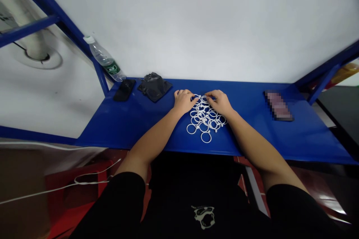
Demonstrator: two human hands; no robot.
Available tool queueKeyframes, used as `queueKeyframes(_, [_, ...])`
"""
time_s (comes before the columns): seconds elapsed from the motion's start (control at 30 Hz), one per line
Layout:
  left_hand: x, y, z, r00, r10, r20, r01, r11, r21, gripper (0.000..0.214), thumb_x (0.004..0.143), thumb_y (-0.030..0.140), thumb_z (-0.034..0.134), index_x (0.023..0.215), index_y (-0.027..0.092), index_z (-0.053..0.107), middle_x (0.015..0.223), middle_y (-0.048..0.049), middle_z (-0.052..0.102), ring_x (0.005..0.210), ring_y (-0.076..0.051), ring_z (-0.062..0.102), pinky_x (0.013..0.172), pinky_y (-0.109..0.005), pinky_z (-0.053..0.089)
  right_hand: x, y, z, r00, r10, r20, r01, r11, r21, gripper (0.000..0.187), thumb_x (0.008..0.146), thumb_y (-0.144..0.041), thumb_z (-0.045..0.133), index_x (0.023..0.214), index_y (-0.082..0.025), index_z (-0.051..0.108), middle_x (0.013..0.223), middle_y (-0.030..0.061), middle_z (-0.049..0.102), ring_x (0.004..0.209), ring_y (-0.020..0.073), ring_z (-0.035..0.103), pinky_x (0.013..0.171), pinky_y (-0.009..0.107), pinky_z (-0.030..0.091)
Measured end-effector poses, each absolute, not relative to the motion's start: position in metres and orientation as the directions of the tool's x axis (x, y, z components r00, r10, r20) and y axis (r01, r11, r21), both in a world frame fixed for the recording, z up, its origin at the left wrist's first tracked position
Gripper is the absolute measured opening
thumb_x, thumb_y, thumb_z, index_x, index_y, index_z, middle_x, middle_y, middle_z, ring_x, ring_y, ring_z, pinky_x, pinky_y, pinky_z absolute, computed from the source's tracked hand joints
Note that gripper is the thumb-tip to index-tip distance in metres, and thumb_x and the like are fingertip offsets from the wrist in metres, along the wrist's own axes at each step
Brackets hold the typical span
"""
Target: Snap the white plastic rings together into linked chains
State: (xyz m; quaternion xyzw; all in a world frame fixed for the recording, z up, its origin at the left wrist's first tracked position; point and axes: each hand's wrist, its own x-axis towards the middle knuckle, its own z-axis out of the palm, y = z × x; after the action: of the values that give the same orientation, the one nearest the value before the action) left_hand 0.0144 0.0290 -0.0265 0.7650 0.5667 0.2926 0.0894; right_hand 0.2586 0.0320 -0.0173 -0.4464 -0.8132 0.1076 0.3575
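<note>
A pile of several white plastic rings [204, 119] lies on the blue metal shelf [134, 127], near its front edge. My left hand [183, 101] rests at the pile's far left corner, fingers curled down onto the rings. My right hand [220, 101] is at the pile's far right corner, fingertips pinched together on the rings. The two hands almost meet over the top of the pile. What exactly each fingertip grips is too small to make out.
A black phone [124, 89] and a crumpled black bag [154, 86] lie at the shelf's back left, beside a leaning water bottle [105, 59]. Another flat object [278, 105], blurred out, lies at the right. Blue frame posts [322, 82] flank both sides. A white wall stands behind.
</note>
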Motion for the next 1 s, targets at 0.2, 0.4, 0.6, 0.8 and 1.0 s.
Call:
queueKeyframes(0.2, [0.017, 0.026, -0.026, 0.233, 0.917, 0.324, 0.816, -0.365, 0.449, 0.033, 0.1, 0.058, 0.086, 0.116, 0.029, 0.09, 0.136, -0.0124, 0.078, 0.135, -0.04, 0.064, 0.128, -0.067, 0.037, 0.259, 0.032, -0.017, -0.344, 0.803, 0.486, 0.645, 0.578, -0.499, 0.02, 0.1, -0.028, 0.068, 0.11, -0.026, 0.085, 0.109, 0.0098, 0.088, 0.103, 0.0321, 0.076, 0.101, 0.056, 0.062])
queueKeyframes(0.4, [0.019, 0.019, -0.016, 0.259, 0.915, 0.31, 0.805, -0.382, 0.454, 0.034, 0.1, 0.056, 0.087, 0.123, 0.03, 0.088, 0.149, -0.011, 0.074, 0.145, -0.038, 0.06, 0.131, -0.061, 0.038, 0.259, 0.032, -0.017, -0.355, 0.804, 0.477, 0.651, 0.579, -0.491, 0.02, 0.101, -0.028, 0.067, 0.11, -0.025, 0.085, 0.108, 0.0095, 0.087, 0.1, 0.031, 0.076, 0.1, 0.054, 0.061])
queueKeyframes(0.6, [0.021, 0.014, -0.007, 0.353, 0.89, 0.288, 0.767, -0.452, 0.456, 0.029, 0.103, 0.049, 0.086, 0.126, 0.032, 0.087, 0.135, -0.0079, 0.08, 0.138, -0.034, 0.065, 0.135, -0.062, 0.031, 0.26, 0.033, -0.019, -0.356, 0.799, 0.485, 0.651, 0.584, -0.485, 0.019, 0.102, -0.029, 0.068, 0.111, -0.026, 0.085, 0.108, 0.0087, 0.087, 0.102, 0.0311, 0.076, 0.1, 0.052, 0.061])
queueKeyframes(0.8, [0.022, 0.013, -0.006, 0.406, 0.878, 0.254, 0.765, -0.479, 0.43, 0.02, 0.105, 0.042, 0.083, 0.122, 0.033, 0.089, 0.137, -0.007, 0.082, 0.141, -0.036, 0.064, 0.137, -0.07, 0.027, 0.259, 0.034, -0.021, -0.351, 0.796, 0.493, 0.656, 0.585, -0.478, 0.02, 0.102, -0.029, 0.067, 0.11, -0.025, 0.085, 0.108, 0.0097, 0.088, 0.102, 0.0314, 0.077, 0.1, 0.053, 0.061])
queueKeyframes(1.0, [0.023, 0.015, -0.008, 0.427, 0.863, 0.268, 0.759, -0.504, 0.412, 0.01, 0.103, 0.041, 0.084, 0.105, 0.034, 0.091, 0.14, -0.0046, 0.083, 0.145, -0.038, 0.063, 0.138, -0.076, 0.023, 0.259, 0.034, -0.021, -0.352, 0.798, 0.489, 0.653, 0.584, -0.483, 0.02, 0.1, -0.029, 0.067, 0.11, -0.026, 0.085, 0.109, 0.0091, 0.088, 0.101, 0.0317, 0.077, 0.1, 0.054, 0.062])
